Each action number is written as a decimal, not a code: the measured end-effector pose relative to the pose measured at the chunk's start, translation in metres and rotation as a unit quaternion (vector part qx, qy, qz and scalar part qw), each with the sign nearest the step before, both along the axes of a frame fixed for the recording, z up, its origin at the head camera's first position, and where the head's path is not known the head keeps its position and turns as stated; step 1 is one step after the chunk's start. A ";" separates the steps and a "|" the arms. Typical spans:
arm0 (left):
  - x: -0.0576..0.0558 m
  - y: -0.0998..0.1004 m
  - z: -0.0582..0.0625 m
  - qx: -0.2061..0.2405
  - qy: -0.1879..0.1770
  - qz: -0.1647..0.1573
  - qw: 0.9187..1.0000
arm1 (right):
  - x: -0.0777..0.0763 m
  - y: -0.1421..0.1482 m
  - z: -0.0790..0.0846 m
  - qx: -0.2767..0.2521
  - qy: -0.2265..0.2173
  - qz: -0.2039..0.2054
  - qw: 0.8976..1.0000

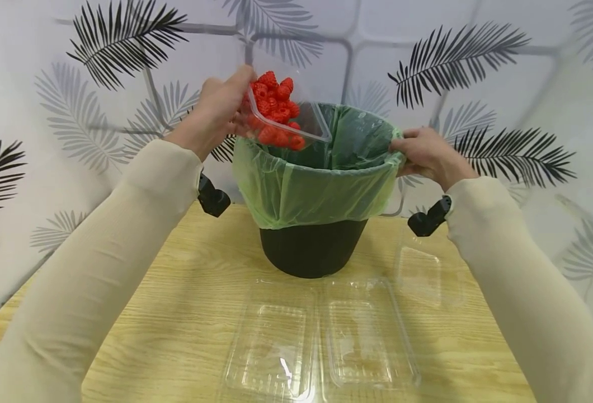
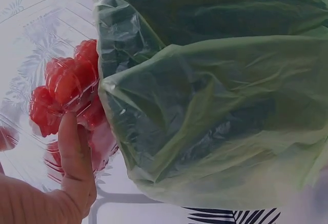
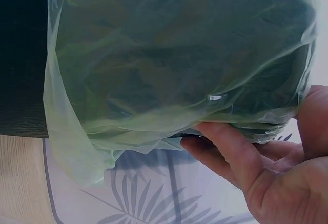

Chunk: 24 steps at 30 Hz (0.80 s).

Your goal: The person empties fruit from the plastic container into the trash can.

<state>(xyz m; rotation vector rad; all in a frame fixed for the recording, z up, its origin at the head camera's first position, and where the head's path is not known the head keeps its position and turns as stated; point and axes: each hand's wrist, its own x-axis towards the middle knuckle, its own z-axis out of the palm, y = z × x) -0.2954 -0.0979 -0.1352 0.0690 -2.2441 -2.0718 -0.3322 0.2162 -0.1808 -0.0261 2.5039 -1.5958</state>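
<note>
My left hand (image 1: pixel 221 106) grips a clear plastic container (image 1: pixel 319 123) by its left end, tilted over the left rim of a bin. Red raspberries (image 1: pixel 274 99) are bunched in the container towards my hand. In the left wrist view, a finger presses the outside of the plastic beneath the raspberries (image 2: pixel 69 83). The black trash bin (image 1: pixel 311 249) stands upright, lined with a green bag (image 1: pixel 321 193) folded down over its rim. On the bin's right side, my right hand (image 1: pixel 429 154) holds the rim through the bag; its fingers (image 3: pixel 233 149) lie under the edge.
Two clear plastic trays (image 1: pixel 367 341) lie side by side on the wooden table (image 1: pixel 175 313) in front of the bin. Another clear plastic piece (image 1: pixel 419 274) lies to their right. Behind the bin rises a wall covering (image 1: pixel 377 67) with a leaf pattern.
</note>
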 end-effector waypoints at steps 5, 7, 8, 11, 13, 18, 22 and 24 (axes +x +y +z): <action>-0.001 0.000 0.000 -0.023 0.001 -0.002 1.000 | 0.000 0.000 0.000 -0.004 0.003 -0.003 1.000; -0.001 0.000 0.000 -0.032 0.002 0.000 0.999 | 0.000 -0.001 0.000 0.003 0.006 -0.004 1.000; -0.001 0.000 0.000 -0.035 0.004 0.002 0.999 | 0.000 -0.001 0.000 0.007 0.007 -0.005 1.000; -0.001 -0.001 -0.001 -0.039 0.016 0.006 0.999 | 0.000 -0.001 0.000 0.013 0.008 -0.006 1.000; -0.002 0.000 -0.001 -0.037 0.024 0.007 0.999 | 0.000 -0.001 0.000 0.014 0.008 -0.007 1.000; -0.005 0.000 -0.001 -0.057 0.032 0.013 0.998 | 0.001 -0.001 -0.002 0.005 0.009 -0.009 1.000; -0.007 0.001 -0.002 -0.083 0.042 0.015 0.996 | 0.001 -0.001 -0.002 0.002 0.008 -0.011 1.000; -0.008 0.001 -0.002 -0.094 0.051 0.017 0.994 | 0.001 -0.001 -0.001 0.004 0.009 -0.011 1.000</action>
